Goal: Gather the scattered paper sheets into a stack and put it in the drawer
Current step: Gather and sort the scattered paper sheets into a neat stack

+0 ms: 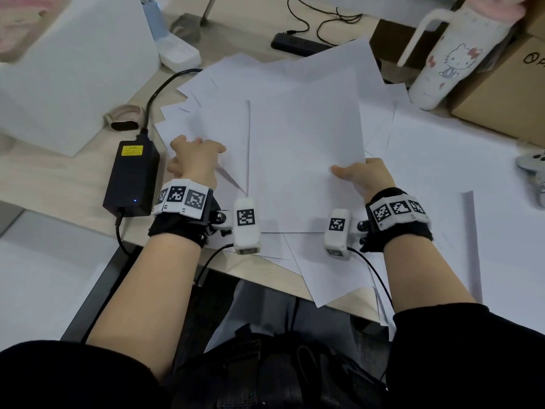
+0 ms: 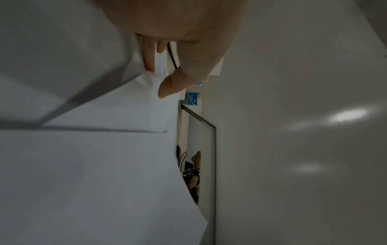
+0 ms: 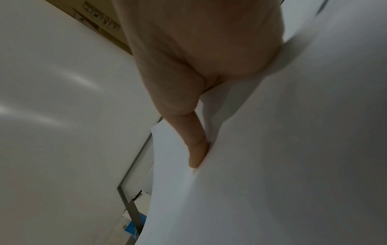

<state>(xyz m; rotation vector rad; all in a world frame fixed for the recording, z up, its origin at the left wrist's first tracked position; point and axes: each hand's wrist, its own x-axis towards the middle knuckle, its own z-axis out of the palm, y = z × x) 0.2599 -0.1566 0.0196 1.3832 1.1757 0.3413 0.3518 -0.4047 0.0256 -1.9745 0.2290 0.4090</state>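
Several white paper sheets (image 1: pixel 427 149) lie scattered and overlapping across the desk. A loose pile of them (image 1: pixel 303 143) is lifted in the middle between both hands. My left hand (image 1: pixel 196 160) holds the pile's left edge; in the left wrist view its thumb and a finger (image 2: pixel 156 77) pinch the paper (image 2: pixel 94 165). My right hand (image 1: pixel 351 175) pinches the lower right corner of the top sheet, thumb on top and fingers hidden beneath. In the right wrist view a finger (image 3: pixel 199 149) lies against the sheet (image 3: pixel 272 165). No drawer is visible.
A black power adapter (image 1: pixel 132 178) with cables sits left of the papers, beside a white box (image 1: pixel 73 69). A white cartoon tumbler (image 1: pixel 451 60) and a cardboard box (image 1: pixel 501 93) stand at the back right. A power strip (image 1: pixel 298 44) lies behind. Sheets overhang the desk's front edge (image 1: pixel 265 270).
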